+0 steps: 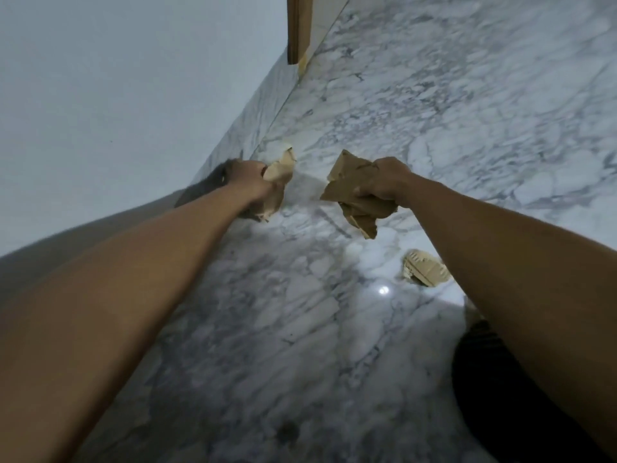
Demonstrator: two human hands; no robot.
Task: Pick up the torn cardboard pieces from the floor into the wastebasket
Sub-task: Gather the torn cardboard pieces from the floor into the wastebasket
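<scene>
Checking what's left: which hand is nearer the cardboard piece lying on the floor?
Right. The right hand grips cardboard up and left of the floor piece; the left hand is farther left.

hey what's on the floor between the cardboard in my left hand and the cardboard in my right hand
Nothing: the head view shows only bare marble floor between the left-hand cardboard and the right-hand cardboard.
</scene>
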